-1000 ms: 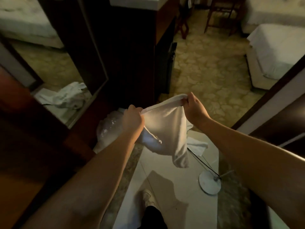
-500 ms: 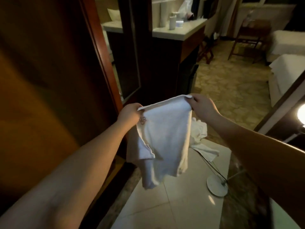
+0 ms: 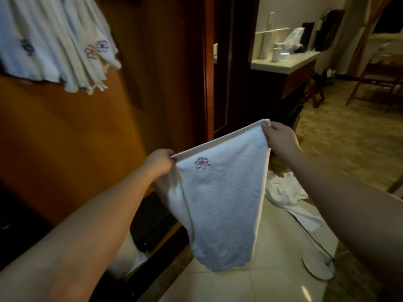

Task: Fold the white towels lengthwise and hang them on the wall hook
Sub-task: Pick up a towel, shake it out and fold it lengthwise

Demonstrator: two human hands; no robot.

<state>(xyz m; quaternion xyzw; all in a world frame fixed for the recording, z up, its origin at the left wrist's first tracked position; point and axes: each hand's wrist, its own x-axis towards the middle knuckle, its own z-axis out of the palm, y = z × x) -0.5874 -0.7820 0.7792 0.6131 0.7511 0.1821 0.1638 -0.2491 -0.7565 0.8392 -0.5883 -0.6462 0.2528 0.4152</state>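
A white towel (image 3: 220, 199) with a small embroidered flower hangs stretched between both hands in mid-air. My left hand (image 3: 160, 161) pinches its upper left corner, and my right hand (image 3: 280, 137) pinches the upper right corner, held a little higher. The towel's top edge is taut and its lower part droops toward the floor. Several white towels (image 3: 54, 42) with flower marks hang on the wooden wall at the upper left; the hook itself is hidden above the frame.
More white cloth (image 3: 287, 192) lies crumpled on the tiled floor (image 3: 250, 286) behind the held towel. A round white lamp base (image 3: 318, 265) with a cord stands at the lower right. A dark counter (image 3: 283, 64) with bottles and a wooden chair (image 3: 379, 81) stand beyond.
My view has risen and turned left, so the hanging towels on the wall came into sight. Both hands have spread the towel wider and flatter, with the flower mark now facing me.
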